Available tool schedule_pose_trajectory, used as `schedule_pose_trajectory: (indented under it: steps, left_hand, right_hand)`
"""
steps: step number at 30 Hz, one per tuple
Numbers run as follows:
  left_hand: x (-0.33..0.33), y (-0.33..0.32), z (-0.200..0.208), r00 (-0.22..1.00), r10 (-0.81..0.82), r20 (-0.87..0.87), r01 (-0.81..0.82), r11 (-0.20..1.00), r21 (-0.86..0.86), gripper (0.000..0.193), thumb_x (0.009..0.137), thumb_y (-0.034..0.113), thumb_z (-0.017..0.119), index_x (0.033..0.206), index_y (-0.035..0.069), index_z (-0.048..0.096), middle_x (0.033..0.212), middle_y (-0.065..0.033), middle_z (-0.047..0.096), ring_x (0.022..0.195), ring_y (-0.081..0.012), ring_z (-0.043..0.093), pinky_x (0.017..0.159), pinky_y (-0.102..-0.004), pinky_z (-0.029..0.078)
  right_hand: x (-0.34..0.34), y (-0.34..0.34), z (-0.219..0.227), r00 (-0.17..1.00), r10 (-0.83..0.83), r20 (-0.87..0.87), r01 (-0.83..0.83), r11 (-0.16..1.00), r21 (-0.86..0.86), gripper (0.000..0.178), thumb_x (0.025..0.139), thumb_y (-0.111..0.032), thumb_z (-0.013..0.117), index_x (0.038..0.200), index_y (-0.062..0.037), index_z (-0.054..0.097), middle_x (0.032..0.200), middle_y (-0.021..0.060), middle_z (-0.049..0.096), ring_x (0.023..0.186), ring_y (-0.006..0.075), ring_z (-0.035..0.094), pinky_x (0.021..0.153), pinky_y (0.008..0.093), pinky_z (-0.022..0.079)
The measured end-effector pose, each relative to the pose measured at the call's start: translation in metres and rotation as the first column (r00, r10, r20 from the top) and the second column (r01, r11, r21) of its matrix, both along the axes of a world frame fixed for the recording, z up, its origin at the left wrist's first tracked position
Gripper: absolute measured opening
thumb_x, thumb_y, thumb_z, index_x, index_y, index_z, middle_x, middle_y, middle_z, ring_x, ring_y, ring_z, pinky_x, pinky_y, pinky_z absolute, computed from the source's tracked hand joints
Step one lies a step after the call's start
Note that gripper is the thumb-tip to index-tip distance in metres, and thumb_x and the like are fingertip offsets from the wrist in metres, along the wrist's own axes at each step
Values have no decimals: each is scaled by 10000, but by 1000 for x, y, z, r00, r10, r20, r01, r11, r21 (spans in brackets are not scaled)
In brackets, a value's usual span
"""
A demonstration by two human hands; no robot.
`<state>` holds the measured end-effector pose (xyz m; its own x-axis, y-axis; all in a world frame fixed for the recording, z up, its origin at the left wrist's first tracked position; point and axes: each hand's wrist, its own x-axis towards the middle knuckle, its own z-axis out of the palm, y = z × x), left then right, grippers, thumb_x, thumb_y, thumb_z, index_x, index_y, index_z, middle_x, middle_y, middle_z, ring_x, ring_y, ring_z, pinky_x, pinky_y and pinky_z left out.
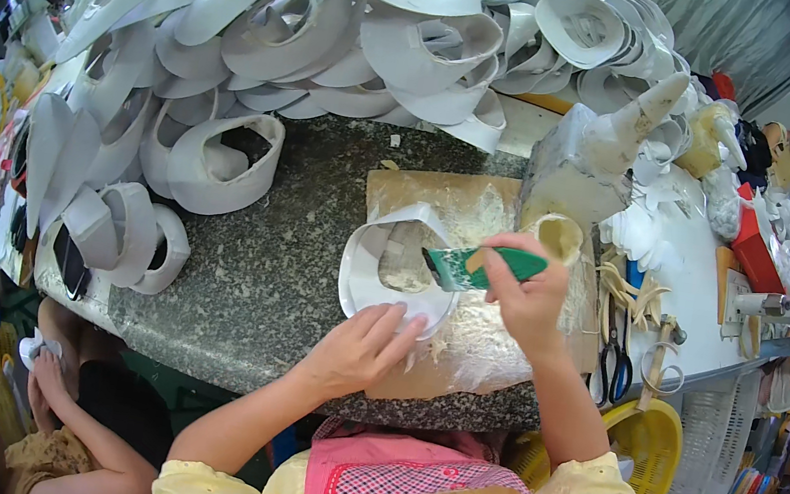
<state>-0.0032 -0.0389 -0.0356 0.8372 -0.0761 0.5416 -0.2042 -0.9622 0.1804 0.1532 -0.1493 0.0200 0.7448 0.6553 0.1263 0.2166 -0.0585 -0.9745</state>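
White visor-shaped piece [371,291] under a green-handled tool [504,261]. The piece, a ring with a broad, curved brim, lies on a brown sheet [483,373] dusted with pale residue, upon the speckled stone desk [279,281]. It appears light and fairly stiff, its thin wall likely to flex or crease if pinched hard; the residue beneath may let it slide. The firm near brim offers the best hold, the narrow band at the far side the weakest. The left hand [350,350] reaches in from the lower left, palm down, its fingers extended and slightly parted—resting on the near brim from above rather than clasping it. The right hand [531,302], forearm rising from the lower right, has its fingers closed about the tool's handle, thumb along the near side, the dark-edged blade pointing left over the ring's opening.
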Motion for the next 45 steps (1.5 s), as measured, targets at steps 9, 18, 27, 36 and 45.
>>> schedule_pose_trajectory:
  steps: [9,18,27,36,45]
  left_hand:
    - [-17,1,-25,999,35,-11,-36,990,-136,282,595,80,509,863,-8,521,854,-106,487,820,-239,497,703,-295,447]
    - [-20,3,-28,997,-19,69,25,996,-91,250,584,86,502,814,-10,526,825,-91,493,757,-210,499,661,-287,449]
    - [-21,-3,-26,992,27,121,-26,1000,-12,252,578,106,505,804,-2,532,757,-70,484,724,-186,499,586,-262,435]
    - [-17,-4,-27,995,30,93,-33,999,31,242,583,102,509,796,-10,534,756,-74,491,742,-199,510,612,-265,445]
    - [-9,12,3,990,101,96,-78,973,-218,182,597,34,549,778,11,539,726,-68,497,666,-212,528,557,-286,452]
  right_hand:
    - [-21,51,-45,548,27,836,-94,995,29,175,615,-36,592,777,-85,551,574,36,459,480,185,493,394,268,387]
    - [-11,48,-16,528,331,782,-365,920,-143,155,559,-86,610,701,-136,571,576,8,458,519,197,493,467,293,401]
    - [-1,27,-7,432,652,623,-619,717,-321,161,558,-65,621,701,-134,593,610,7,498,590,195,507,495,293,394]
    - [15,3,-18,558,631,539,-584,760,-285,179,561,-72,646,720,-152,621,585,17,483,569,195,496,488,283,381]
    - [21,-60,-49,782,495,-380,-146,738,659,63,739,-125,545,732,-88,495,638,62,478,551,184,442,476,292,346]
